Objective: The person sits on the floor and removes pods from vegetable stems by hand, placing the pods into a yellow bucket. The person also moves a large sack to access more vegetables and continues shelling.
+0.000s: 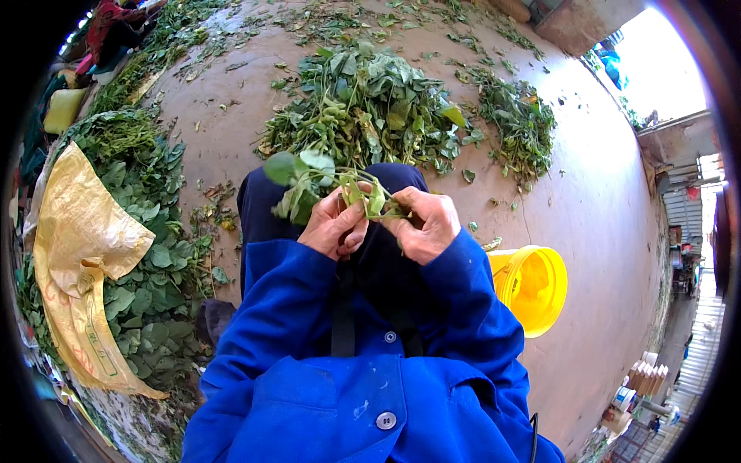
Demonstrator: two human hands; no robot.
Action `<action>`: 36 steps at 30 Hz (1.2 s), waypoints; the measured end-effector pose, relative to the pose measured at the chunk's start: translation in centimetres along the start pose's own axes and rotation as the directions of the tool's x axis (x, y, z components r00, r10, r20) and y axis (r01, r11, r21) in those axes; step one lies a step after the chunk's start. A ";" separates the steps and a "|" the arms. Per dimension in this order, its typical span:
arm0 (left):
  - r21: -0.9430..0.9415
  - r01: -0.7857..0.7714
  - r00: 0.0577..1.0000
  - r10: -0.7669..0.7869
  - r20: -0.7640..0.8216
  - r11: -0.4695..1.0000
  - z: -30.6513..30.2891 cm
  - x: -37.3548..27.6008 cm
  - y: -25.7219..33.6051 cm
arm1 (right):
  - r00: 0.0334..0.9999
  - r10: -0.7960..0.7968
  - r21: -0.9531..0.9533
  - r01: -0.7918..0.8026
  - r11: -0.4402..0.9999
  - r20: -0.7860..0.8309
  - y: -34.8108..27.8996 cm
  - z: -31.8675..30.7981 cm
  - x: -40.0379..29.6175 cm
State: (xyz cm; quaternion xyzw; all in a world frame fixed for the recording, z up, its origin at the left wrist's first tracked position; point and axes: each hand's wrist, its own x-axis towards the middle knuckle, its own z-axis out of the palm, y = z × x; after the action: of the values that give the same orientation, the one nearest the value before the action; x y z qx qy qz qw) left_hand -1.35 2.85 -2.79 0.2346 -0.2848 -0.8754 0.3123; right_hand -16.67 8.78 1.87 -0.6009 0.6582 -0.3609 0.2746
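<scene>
Above my knees, both hands are on one green soybean stalk (324, 173) with leaves at its left end and pods (375, 198) between the hands. My left hand (337, 224) pinches it between thumb and fingers beside the pods. Curled around its right part is my right hand (425, 223), whose fingertips are partly hidden. A large heap of leafy bean plants (370, 104) with pods lies on the floor just beyond my knees. To the right of my right arm is a yellow plastic bucket (535, 292), its opening facing up and to the right.
A smaller pile of plants (518, 124) lies on the concrete floor (590, 231) at the right. More leafy plants (145, 289) fill the left side, partly under a yellow woven sack (87, 231). A person (110, 29) in red is at the far upper left. Loose leaves are scattered around.
</scene>
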 end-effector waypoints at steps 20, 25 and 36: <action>0.299 -0.054 0.977 0.112 -0.182 0.953 -6.1 -1.8 0.3 | 0.992 0.066 0.066 -0.074 0.995 0.106 1.3 6.2 -2.6; 0.335 -0.165 0.976 0.203 -0.083 0.928 -5.4 -2.3 0.5 | 0.983 0.073 0.412 -0.136 0.901 0.166 0.9 5.7 -2.5; 0.472 -0.211 0.936 0.316 -0.155 0.856 -3.8 -2.5 -0.3 | 0.948 0.253 0.607 -0.317 0.729 0.192 0.4 7.3 -3.2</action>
State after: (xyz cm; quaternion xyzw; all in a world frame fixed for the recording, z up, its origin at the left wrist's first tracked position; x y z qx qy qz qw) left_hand 2.50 3.39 -5.15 0.3569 -0.4709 -0.7020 0.3976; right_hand -10.72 10.89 -2.98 -0.3824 0.5692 -0.4846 0.5431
